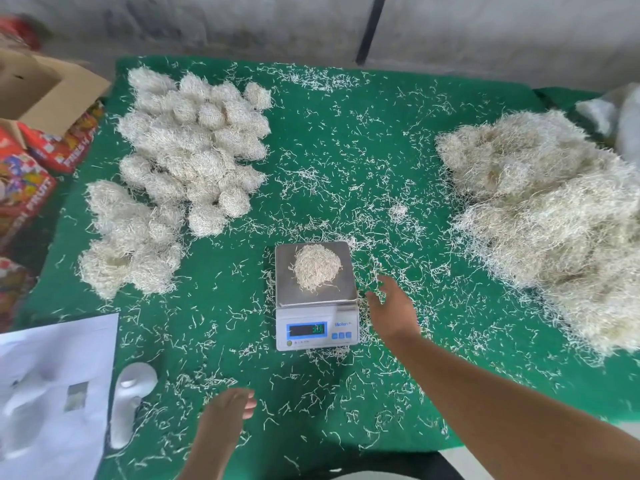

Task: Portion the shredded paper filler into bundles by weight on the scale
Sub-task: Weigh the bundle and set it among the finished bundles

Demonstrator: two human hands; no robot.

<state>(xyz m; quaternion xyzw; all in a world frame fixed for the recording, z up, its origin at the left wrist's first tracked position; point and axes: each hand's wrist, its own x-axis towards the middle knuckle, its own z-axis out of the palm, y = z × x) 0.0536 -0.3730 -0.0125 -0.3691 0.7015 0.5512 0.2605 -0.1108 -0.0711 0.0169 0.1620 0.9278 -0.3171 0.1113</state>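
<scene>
1. Hovering just right of the scale: the right hand, fingers spread and relaxed, holding nothing, over the loose strands on the tabletop.
2. Left hand: low at the near edge, apart from the right one, fingers pointing right and holding nothing as far as can be seen; its underside is hidden.
3. White digital scale with a square steel pan: stands at centre front. A small rounded bundle of cream shredded paper filler lies on the pan, touched by neither hand.
4. Blue-framed scale display: lit, but the digits are too blurred to read, so whether this portion meets the weight cannot be told.
5. Finished stock: many round cream paper bundles heaped at the far left, with a looser mound in front of them.
6. Unportioned stock: a large loose heap of shredded paper on the right, cut off by the frame edge. Judgement: a good share is done, yet much is left to weigh.
7. Green cloth-covered tabletop: strewn with stray strands.
8. Periphery: open brown cardboard box and red printed cartons at left, partly out of frame; white sheet and a white plastic object of unclear kind at near left.
</scene>
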